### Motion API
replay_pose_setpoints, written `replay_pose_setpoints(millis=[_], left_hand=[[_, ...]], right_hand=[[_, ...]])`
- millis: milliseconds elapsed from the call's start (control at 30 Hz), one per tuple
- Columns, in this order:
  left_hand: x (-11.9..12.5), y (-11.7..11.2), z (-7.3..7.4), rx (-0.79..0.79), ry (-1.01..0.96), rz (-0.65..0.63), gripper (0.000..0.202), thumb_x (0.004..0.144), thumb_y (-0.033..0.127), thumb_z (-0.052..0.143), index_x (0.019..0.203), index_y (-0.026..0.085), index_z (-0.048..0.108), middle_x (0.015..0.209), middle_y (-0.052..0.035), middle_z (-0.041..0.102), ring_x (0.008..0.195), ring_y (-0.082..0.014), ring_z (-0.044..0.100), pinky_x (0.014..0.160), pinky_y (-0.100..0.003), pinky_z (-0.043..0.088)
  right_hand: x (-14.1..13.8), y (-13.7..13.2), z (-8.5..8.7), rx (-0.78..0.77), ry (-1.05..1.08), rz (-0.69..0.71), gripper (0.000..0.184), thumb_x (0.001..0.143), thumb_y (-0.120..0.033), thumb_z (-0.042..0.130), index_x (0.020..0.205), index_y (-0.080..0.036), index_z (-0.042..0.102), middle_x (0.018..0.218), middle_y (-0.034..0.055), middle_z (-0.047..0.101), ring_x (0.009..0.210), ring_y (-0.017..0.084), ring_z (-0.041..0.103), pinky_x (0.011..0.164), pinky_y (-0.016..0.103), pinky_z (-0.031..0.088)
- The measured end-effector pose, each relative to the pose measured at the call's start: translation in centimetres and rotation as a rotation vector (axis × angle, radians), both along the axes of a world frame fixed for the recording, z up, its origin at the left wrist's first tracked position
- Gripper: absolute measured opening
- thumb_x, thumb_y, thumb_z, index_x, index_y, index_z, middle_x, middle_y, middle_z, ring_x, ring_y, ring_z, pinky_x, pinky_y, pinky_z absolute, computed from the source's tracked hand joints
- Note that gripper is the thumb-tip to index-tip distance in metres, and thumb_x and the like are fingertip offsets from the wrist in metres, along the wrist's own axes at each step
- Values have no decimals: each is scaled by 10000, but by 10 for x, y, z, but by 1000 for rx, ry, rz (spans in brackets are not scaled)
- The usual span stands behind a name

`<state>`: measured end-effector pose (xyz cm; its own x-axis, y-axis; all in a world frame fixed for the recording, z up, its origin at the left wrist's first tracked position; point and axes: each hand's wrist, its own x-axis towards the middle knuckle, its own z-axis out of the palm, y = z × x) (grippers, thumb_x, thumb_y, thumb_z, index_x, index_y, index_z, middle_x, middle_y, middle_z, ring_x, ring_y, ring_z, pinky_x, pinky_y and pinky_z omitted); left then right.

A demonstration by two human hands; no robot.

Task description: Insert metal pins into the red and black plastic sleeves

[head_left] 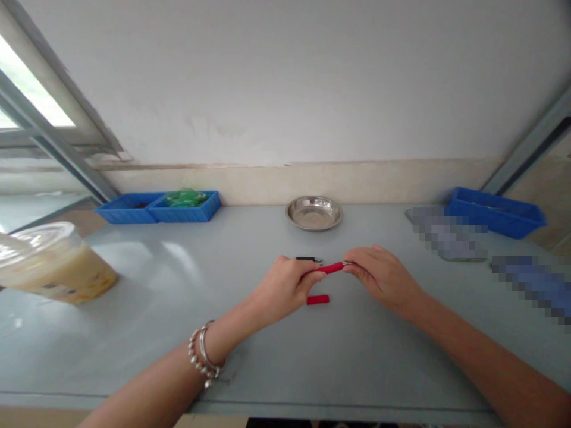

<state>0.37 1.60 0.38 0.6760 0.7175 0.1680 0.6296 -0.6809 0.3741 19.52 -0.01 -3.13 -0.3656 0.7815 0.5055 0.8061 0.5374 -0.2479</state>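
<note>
A red pen barrel (332, 268) with a metallic end spans the gap between my hands. My left hand (288, 284) is closed around its left part, thumb and fingers pinching. The fingertips of my right hand (379, 273) are closed at the metallic end on the right; what they cover is hidden. Below the barrel, a short red tube, perhaps a pen cap (318, 299), lies on the table by my left thumb. Just behind my left fingers rests a thin black piece with a metallic tip (307, 259), partly hidden.
A round steel dish (314, 213) stands at the back. Two blue bins (178, 213) sit back left, one holding green plastic. Another blue bin (495, 213) is back right, near two blurred flat items. A lidded drink cup (62, 267) stands at left on the grey table (357, 368).
</note>
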Motion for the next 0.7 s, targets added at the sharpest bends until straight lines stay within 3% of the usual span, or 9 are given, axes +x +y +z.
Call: replay_pose_setpoints(millis=[167, 333, 500, 700], left_hand=[[-2, 3, -8, 75, 16, 43, 309, 857, 318, 338, 828, 148, 595, 604, 3, 564, 493, -38, 434, 506, -162, 306], [-3, 1, -14, 193, 96, 30, 308, 864, 325, 307, 864, 152, 562, 669, -24, 592, 568, -86, 524, 534, -188, 356], [-3, -1, -14, 250, 149, 42, 323, 871, 320, 280, 848, 148, 553, 668, -35, 597, 576, -108, 548, 519, -204, 361], [-3, 2, -12, 238, 196, 66, 342, 874, 330, 264, 824, 145, 547, 671, -34, 590, 582, -112, 552, 518, -211, 357]], right_hand=[[-1, -2, 5, -289, 167, -40, 393, 811, -502, 342, 836, -160, 534, 613, -9, 530, 546, 59, 443, 550, 175, 301], [-2, -2, 6, -475, 337, 10, 495, 839, -492, 247, 602, -124, 478, 540, -8, 454, 507, 40, 388, 514, 156, 281], [-4, -1, 7, -492, 368, 25, 412, 833, -433, 315, 591, -123, 441, 534, -18, 424, 508, 35, 363, 513, 154, 275], [-2, 0, 4, -507, 416, 36, 283, 795, -416, 409, 847, -150, 490, 562, -35, 437, 515, 36, 373, 504, 147, 289]])
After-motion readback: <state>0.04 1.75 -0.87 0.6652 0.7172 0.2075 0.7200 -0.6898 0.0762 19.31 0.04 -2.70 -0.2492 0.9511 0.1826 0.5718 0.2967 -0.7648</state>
